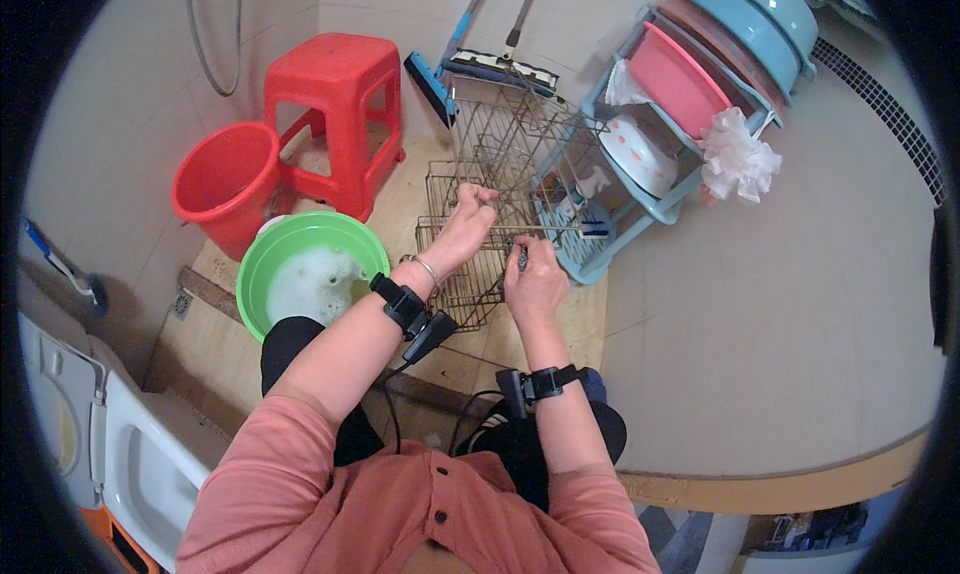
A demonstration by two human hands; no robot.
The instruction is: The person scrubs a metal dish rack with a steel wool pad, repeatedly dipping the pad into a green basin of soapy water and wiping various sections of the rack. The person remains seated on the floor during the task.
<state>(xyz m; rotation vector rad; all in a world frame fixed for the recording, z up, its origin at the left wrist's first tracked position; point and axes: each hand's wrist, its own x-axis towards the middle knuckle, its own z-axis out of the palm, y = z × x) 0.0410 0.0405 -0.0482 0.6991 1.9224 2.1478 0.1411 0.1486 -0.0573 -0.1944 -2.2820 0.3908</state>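
Observation:
A wire metal rack with several tiers stands on the tiled floor in front of me. My left hand is at the rack's upper part, its fingers curled at the wires; a bracelet circles that wrist. Lower and to the right, my right hand pinches a dark, grey scouring pad against the rack's wires. Left of the rack is a green plastic basin holding water with white suds. Both forearms wear black straps with small devices.
A red bucket and a red plastic stool stand behind the basin. A blue shelf rack holding basins is at the right. Floor brushes lean behind the rack. A toilet is at lower left, beside a raised floor edge.

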